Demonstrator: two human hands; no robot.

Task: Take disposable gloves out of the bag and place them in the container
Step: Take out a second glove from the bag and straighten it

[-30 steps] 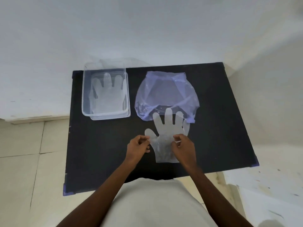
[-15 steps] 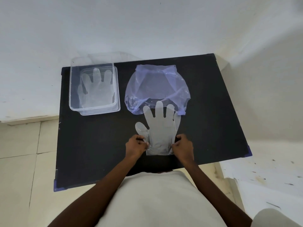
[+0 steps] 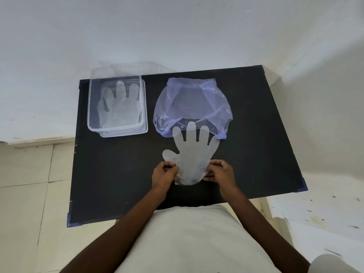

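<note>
A clear disposable glove lies flat on the black table, fingers pointing away from me and overlapping the near edge of the pale purple plastic bag. My left hand pinches the glove's cuff on its left side. My right hand pinches the cuff on its right side. At the table's far left stands a clear plastic container with another glove lying flat inside it.
The table's far edge meets a white wall. Pale floor tiles lie to the left and a white paint-flecked surface to the right. My light shirt fills the bottom centre.
My hands have slid down from the glove's palm to its cuff corners, and the glove now lies flatter. The camera view has shifted slightly.
</note>
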